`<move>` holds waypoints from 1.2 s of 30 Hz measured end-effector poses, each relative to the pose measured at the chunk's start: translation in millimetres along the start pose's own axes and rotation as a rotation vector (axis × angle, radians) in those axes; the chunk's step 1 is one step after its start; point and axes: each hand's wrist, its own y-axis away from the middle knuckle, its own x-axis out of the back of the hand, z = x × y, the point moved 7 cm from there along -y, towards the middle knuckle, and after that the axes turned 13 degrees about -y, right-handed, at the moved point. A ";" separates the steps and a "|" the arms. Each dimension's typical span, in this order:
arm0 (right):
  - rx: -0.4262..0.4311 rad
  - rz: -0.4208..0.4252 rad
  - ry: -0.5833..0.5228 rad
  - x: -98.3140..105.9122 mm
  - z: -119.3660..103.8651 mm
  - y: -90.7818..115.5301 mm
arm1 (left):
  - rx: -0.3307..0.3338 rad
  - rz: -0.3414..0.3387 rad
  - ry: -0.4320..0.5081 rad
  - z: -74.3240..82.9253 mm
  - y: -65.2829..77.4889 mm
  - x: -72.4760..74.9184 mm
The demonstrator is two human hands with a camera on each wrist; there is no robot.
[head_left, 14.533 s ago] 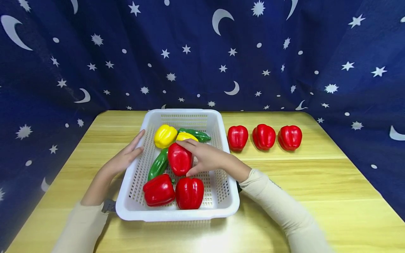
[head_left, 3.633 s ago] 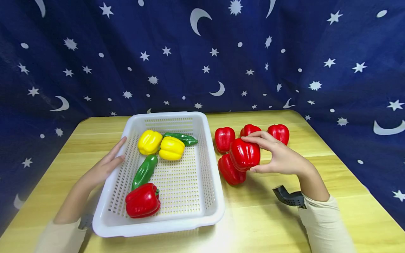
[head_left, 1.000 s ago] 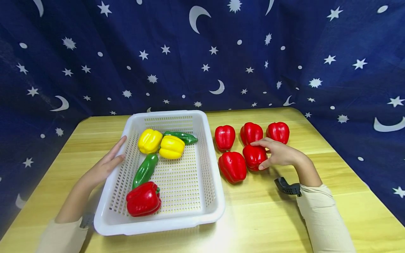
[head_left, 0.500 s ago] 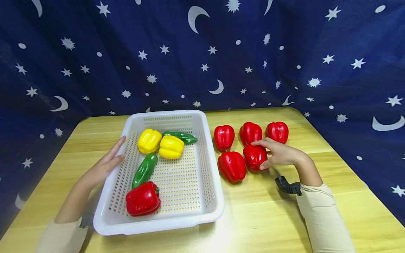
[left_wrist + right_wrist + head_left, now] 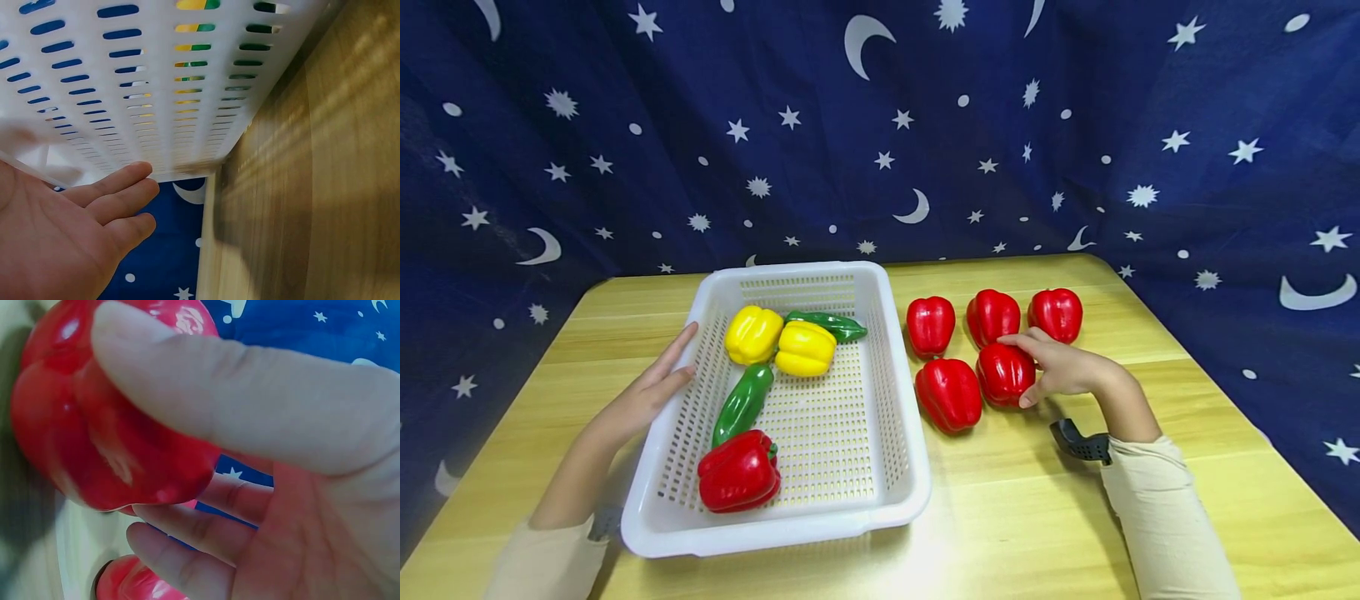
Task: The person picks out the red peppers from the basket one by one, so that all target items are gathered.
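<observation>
A white perforated basket (image 5: 842, 529) stands on the table, with two yellow bell peppers (image 5: 806, 348), two green peppers (image 5: 743, 405) and one red bell pepper (image 5: 740, 472) inside. My left hand (image 5: 643, 400) rests along its left side, fingers extended; the left wrist view shows the palm and fingers (image 5: 125, 206) by the slotted wall. On the table right of the basket, my right hand (image 5: 1063, 368) holds a red bell pepper (image 5: 1002, 375), thumb on the near side and fingertips at the top. In the right wrist view the thumb (image 5: 206, 387) crosses that pepper.
Three red bell peppers (image 5: 992, 318) form a back row right of the basket. Another red bell pepper (image 5: 950, 396) lies left of the held one, close to the basket wall. A dark blue curtain (image 5: 820, 125) with moons and stars hangs behind the table.
Two red bell peppers have come from the basket to the table since the earliest frame. The right hand lowered the second onto the table; its thumb has lately shifted slightly right. The left hand stays.
</observation>
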 end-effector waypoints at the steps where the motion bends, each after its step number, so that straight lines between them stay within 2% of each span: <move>1: -0.003 -0.002 0.000 -0.3 0.3 -0.1 | 0.001 0.001 0.000 -0.5 0.1 0.0; 12: -0.021 -0.003 0.024 -3.2 -1.6 -0.4 | -0.001 0.002 0.005 -2.0 -0.6 -0.8; 23: -0.073 0.014 0.060 -6.0 0.0 -1.8 | -0.012 -0.001 0.015 0.0 -1.3 -0.1; 36: -0.031 0.006 0.042 -3.8 -5.2 1.0 | -0.018 0.003 0.015 0.9 -0.5 -0.4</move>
